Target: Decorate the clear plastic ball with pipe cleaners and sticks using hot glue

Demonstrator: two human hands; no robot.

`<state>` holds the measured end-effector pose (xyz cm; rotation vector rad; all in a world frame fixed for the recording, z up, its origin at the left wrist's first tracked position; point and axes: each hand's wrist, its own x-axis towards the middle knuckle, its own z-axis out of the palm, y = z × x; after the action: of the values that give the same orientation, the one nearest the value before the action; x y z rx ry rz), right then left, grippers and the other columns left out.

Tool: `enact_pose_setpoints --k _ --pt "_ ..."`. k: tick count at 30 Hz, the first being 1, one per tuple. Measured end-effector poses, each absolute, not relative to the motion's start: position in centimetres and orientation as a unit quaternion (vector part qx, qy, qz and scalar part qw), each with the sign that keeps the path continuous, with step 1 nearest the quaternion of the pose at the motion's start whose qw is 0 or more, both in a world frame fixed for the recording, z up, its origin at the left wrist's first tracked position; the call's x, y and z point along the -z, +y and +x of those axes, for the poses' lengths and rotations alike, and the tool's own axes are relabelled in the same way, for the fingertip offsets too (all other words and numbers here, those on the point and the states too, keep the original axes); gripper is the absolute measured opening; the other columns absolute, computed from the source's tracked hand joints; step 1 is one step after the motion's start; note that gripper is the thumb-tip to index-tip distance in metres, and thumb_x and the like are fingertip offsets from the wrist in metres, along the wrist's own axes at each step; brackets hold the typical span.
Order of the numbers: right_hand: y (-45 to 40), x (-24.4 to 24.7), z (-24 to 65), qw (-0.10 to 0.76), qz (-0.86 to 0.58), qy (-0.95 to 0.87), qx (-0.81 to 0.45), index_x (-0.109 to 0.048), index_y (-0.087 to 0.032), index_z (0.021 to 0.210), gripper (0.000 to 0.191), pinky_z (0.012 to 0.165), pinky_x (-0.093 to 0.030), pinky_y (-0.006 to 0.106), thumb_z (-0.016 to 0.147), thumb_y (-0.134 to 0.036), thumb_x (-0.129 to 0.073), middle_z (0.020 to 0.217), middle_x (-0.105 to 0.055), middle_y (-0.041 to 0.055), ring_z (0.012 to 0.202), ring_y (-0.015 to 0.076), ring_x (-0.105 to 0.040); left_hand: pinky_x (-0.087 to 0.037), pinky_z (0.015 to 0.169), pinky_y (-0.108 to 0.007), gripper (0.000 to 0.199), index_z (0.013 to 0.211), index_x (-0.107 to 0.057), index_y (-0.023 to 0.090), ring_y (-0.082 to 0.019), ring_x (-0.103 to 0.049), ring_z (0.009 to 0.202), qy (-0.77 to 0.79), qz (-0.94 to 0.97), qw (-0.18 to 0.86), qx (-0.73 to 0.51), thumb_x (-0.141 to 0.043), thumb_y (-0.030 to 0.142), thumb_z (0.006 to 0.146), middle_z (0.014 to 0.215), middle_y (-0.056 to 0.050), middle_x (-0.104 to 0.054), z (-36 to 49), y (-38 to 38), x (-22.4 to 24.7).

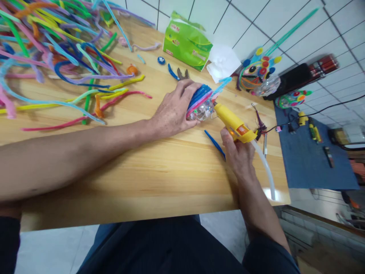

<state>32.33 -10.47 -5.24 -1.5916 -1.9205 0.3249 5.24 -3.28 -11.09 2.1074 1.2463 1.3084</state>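
My left hand (176,108) is wrapped round a clear plastic bottle piece (203,111) that lies on its side, partly covered with blue and pink pipe cleaners (201,97). A light blue pipe cleaner (222,86) sticks out of its far side. My right hand (238,154) grips a yellow glue gun (235,121) with an orange light on it. The gun's nozzle is at the right end of the bottle piece; whether they touch I cannot tell. From the gun's back a long whitish glue stick (265,167) bends downward. A short blue pipe cleaner (215,144) rests between my hands.
Many coloured pipe cleaners (65,72) cover the table's left. Behind are a green tissue pack (186,42), pliers (178,73) and white tissue (224,62). Decorated figures (258,74) and a black-and-red flask (305,78) stand at the right. A dark cord (316,110) runs rightward over a blue mat (308,160).
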Motion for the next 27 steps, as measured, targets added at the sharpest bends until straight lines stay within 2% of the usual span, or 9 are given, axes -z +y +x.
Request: enact_pose_setpoints --k 9,16,27 --pt "-10.3 5.6 32.2 0.329 -0.6 -0.716 -0.138 -0.071 -0.029 0.103 0.049 0.079 -0.064 0.047 0.105 -0.078 -0.067 0.084 -0.067 0.0018 0.077 0.0246 -0.066 -0.057 0.13 -0.063 0.1 0.168 -0.047 0.031 -0.044 -0.058 0.161 0.444 0.754 0.162 -0.457 -0.097 0.057 0.084 0.174 -0.017 -0.054 5.3 -3.3 11.1" --pt "-10.3 6.0 32.3 0.337 -0.589 -0.721 -0.139 -0.072 -0.029 0.104 0.04 0.077 -0.064 0.047 0.108 -0.069 -0.069 0.091 -0.069 0.0035 0.08 0.0252 -0.067 -0.057 0.131 -0.064 0.098 0.168 -0.046 0.032 -0.044 -0.059 0.159 0.442 0.756 0.164 -0.454 -0.095 0.057 0.087 0.173 -0.016 -0.054 5.2 -3.4 11.1" --pt "-10.7 5.3 31.7 0.33 -0.594 -0.718 -0.151 -0.074 -0.029 0.106 0.045 0.082 -0.065 0.048 0.106 -0.073 -0.07 0.094 -0.076 0.005 0.082 0.026 -0.069 -0.056 0.132 -0.065 0.1 0.168 -0.046 0.032 -0.045 -0.058 0.161 0.445 0.753 0.172 -0.453 -0.096 0.057 0.085 0.175 -0.017 -0.051 5.2 -3.2 11.3"
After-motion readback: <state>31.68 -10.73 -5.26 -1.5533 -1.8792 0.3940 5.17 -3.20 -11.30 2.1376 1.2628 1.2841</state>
